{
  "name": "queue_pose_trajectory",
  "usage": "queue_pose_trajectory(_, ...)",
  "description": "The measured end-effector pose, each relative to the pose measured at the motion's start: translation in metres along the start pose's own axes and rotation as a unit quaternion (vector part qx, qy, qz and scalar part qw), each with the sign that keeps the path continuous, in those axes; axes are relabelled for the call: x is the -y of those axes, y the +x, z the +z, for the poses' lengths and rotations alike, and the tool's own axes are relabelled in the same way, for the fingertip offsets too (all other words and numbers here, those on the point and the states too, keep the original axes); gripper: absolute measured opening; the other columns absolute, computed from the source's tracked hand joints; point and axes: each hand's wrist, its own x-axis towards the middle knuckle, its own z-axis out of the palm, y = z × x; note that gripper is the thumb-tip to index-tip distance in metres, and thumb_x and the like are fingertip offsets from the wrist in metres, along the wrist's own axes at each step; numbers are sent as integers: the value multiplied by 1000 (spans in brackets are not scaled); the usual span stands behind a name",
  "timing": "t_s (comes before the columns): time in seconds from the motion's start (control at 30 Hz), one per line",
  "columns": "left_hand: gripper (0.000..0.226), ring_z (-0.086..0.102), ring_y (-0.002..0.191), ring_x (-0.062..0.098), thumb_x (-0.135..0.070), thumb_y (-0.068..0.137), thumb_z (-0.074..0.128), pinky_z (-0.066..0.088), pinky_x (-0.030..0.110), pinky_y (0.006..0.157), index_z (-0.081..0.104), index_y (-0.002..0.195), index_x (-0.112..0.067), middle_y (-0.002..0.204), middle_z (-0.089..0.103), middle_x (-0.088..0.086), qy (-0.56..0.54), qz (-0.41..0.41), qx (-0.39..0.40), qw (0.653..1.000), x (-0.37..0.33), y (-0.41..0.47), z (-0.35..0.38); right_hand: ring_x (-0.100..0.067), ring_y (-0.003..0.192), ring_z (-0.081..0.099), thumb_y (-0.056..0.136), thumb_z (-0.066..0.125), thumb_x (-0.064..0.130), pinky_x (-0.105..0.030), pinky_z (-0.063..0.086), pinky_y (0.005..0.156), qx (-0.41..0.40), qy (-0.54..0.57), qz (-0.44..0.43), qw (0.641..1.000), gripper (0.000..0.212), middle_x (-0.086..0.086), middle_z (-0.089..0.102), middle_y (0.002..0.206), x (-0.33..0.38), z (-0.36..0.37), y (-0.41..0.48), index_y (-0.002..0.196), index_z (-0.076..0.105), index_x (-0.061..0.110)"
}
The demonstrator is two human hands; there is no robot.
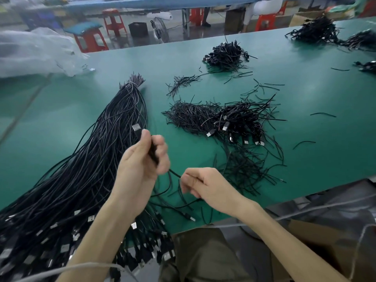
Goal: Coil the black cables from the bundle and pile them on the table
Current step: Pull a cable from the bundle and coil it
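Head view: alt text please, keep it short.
Two hands work one black cable above a green table: the left hand grips its gathered part, plug sticking up, while the right hand pinches the loose length. A long bundle lies to the left, and a pile of coiled cables sits to the right.

The tabletop (305, 94) was covered with a smooth green mat with a soft, dull sheen. The bundle (85, 169) had black plastic jackets on its cables, smooth and slightly glossy. The plug (136, 127) of one cable (175, 173) was of bright, shiny metal. A bag (36, 51) was of thin clear plastic, crumpled, and the box (325, 247) of matt brown cardboard
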Motion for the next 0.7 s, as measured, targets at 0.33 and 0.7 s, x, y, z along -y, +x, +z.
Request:
queue_pose_trajectory(0.33, 21, 61, 101, -9, -37, 106, 42, 43, 7, 84, 62, 101, -38, 111, 69, -15, 574, -11, 83, 815, 17, 0, 1, -3, 57, 47, 106, 53, 28, -16, 34, 59, -138, -76, -73, 985, 31, 16, 55, 61, 25, -25, 15, 80, 65, 16)
queue_pose_trajectory(0.7, 44, 74, 105, 33, -35, 109, 38, 59, 39, 93, 69, 113, -4, 109, 77, 14, 158, 91, -39, 982, 17, 1, 22, -22, 59, 54, 105, 58, 28, -37, 43, 59, -108, 22, -28, 993, 29, 5, 59, 61, 8, 6, 6, 79, 71, 23)
